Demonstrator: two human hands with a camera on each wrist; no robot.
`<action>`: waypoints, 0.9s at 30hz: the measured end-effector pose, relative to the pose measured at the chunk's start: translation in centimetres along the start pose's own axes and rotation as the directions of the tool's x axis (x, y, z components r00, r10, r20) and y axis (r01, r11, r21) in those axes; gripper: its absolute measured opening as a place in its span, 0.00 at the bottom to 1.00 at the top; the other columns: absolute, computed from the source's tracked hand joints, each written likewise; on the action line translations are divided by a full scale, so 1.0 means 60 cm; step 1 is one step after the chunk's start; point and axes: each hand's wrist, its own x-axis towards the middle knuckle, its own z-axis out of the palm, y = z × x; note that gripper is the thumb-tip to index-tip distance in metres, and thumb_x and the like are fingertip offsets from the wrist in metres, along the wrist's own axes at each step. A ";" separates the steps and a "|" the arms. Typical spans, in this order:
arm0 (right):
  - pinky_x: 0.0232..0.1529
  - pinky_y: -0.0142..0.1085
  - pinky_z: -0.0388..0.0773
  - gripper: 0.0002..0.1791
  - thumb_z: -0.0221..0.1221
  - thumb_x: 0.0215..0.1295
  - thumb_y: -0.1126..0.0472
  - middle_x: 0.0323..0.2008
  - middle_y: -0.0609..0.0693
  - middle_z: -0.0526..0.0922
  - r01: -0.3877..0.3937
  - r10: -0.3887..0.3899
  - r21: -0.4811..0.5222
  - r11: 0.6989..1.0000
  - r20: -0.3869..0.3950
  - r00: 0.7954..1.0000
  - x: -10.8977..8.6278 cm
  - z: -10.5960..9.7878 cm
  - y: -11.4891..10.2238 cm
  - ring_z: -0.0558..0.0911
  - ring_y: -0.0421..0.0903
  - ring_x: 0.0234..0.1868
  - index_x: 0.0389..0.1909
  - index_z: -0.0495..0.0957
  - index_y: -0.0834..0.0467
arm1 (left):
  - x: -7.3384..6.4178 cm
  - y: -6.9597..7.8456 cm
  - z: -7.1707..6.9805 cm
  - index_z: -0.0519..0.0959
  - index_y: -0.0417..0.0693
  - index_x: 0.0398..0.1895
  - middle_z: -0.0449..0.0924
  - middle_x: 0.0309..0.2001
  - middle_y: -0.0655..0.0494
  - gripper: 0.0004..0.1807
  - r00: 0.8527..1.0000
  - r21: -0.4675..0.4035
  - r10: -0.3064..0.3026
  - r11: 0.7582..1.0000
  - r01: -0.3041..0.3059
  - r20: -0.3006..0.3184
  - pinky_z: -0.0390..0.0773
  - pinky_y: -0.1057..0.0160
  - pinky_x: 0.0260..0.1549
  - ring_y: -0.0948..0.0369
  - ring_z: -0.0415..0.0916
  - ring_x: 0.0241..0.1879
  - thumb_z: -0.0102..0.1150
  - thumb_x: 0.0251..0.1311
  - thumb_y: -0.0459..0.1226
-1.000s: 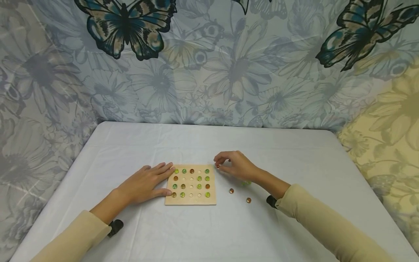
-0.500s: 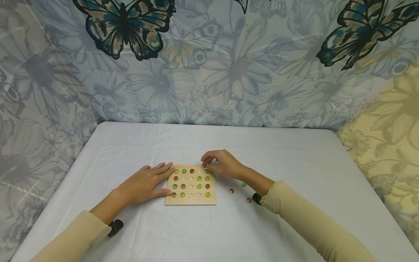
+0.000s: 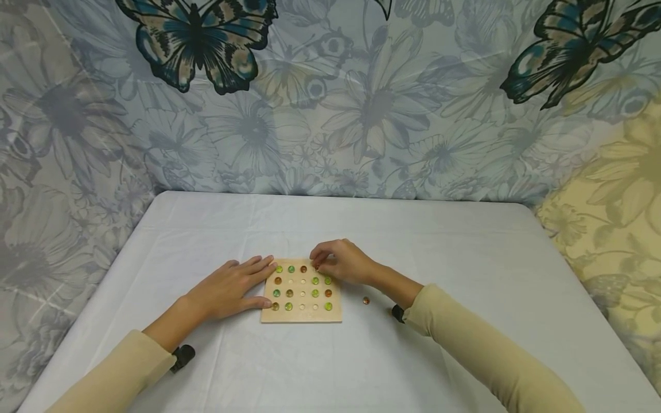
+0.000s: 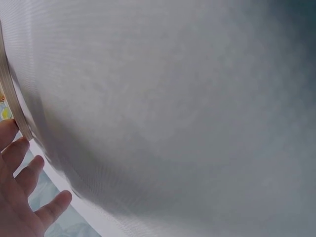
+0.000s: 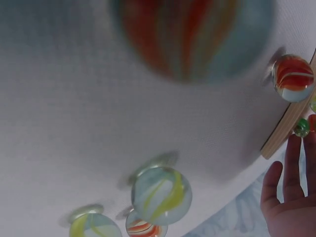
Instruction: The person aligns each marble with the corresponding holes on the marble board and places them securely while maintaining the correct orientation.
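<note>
One small reddish-brown glass marble [image 3: 317, 268], pinched between thumb and fingers of the right hand [image 3: 345, 261], over the fourth spot in the far row of a flat pale wooden board [image 3: 300, 318]. Can't tell if touching wood yet or just above. Looks like mid-placement to me. For the next move: line up with the hollow, lower straight down, loosen the pinch gently, avoid knocking the neighbours. Most other spots already filled with green and brown glass marbles [image 3: 315, 293], plus a few empty hollows [image 3: 302, 293] in the middle columns.

Left hand [image 3: 229, 289] at the board's left side, fingers straight and spread, gripping nothing. Probably just steadying.

To the right, on the white-cloth-covered bench [image 3: 242, 223]: a loose orange-brown swirled marble [image 3: 366, 300] near the board, and in the right wrist view a couple of clear marbles with yellow swirls [image 5: 161, 196], with a red-striped clear marble [image 5: 146, 227] partly hidden behind. Further out: beige sleeves [image 3: 459, 338], then blue-grey floral fabric [image 3: 372, 137] behind everything.
</note>
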 end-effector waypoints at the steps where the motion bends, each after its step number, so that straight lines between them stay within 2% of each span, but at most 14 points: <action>1: 0.57 0.41 0.76 0.11 0.66 0.62 0.70 0.39 0.46 0.88 -0.001 0.001 -0.002 1.000 0.002 1.000 0.000 0.000 -0.001 0.84 0.39 0.43 0.45 0.83 0.59 | 0.000 0.000 0.000 0.58 0.49 0.78 0.54 0.77 0.52 0.45 1.000 -0.001 0.000 1.000 0.000 0.001 0.65 0.39 0.62 0.49 0.55 0.74 0.42 0.67 0.67; 12: 0.57 0.41 0.76 0.10 0.66 0.63 0.70 0.39 0.46 0.88 0.001 -0.001 -0.014 1.000 0.004 1.000 0.000 0.003 -0.006 0.84 0.39 0.44 0.45 0.83 0.59 | -0.001 0.004 -0.005 0.60 0.48 0.77 0.55 0.77 0.50 0.45 1.000 -0.006 0.004 1.000 -0.004 -0.007 0.65 0.39 0.62 0.48 0.56 0.74 0.45 0.67 0.66; 17: 0.57 0.42 0.76 0.12 0.65 0.63 0.69 0.40 0.47 0.88 -0.006 0.006 -0.027 1.000 0.008 1.000 0.000 0.001 -0.008 0.84 0.41 0.46 0.48 0.82 0.60 | -0.002 0.005 -0.006 0.60 0.48 0.77 0.55 0.77 0.50 0.45 1.000 -0.010 0.003 1.000 -0.003 -0.006 0.65 0.39 0.62 0.48 0.56 0.74 0.46 0.67 0.66; 23: 0.56 0.48 0.76 0.15 0.65 0.63 0.69 0.42 0.48 0.87 -0.012 0.010 -0.055 0.998 -0.026 1.000 -0.009 -0.023 -0.014 0.84 0.44 0.47 0.51 0.82 0.62 | -0.003 0.005 -0.004 0.60 0.48 0.77 0.56 0.77 0.50 0.45 1.000 -0.007 0.002 1.000 -0.002 -0.008 0.65 0.39 0.61 0.48 0.56 0.74 0.45 0.67 0.66; 27: 0.54 0.50 0.76 0.15 0.66 0.64 0.67 0.43 0.46 0.88 0.003 -0.006 -0.076 0.997 -0.039 0.999 -0.027 -0.044 -0.011 0.84 0.43 0.48 0.52 0.81 0.61 | -0.002 0.005 -0.003 0.60 0.48 0.77 0.56 0.77 0.50 0.45 1.000 -0.008 0.004 1.000 -0.004 -0.012 0.65 0.39 0.62 0.48 0.56 0.74 0.46 0.67 0.66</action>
